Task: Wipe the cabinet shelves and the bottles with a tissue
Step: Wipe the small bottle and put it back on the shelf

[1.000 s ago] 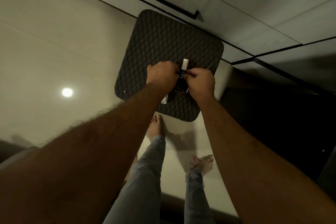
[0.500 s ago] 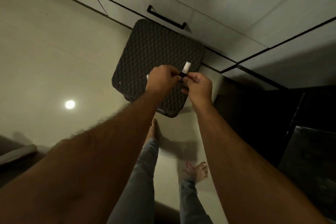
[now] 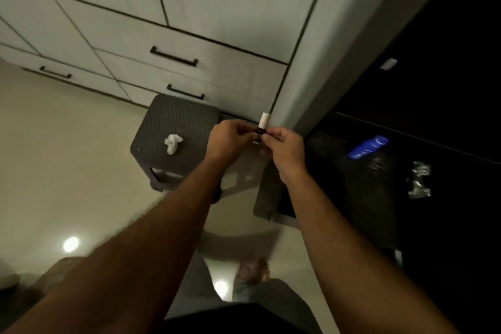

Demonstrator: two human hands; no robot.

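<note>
A small white-capped bottle (image 3: 262, 124) is pinched upright between the left hand (image 3: 230, 141) and right hand (image 3: 284, 148); the crumpled tissue (image 3: 173, 142) lies on the stool (image 3: 177, 127), leftward, nearer the left hand.

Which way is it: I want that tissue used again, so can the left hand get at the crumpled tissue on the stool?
Probably yes. The tissue lies uncovered on the stool, just beside the left hand, but that hand now pinches the small bottle with the right hand.
</note>
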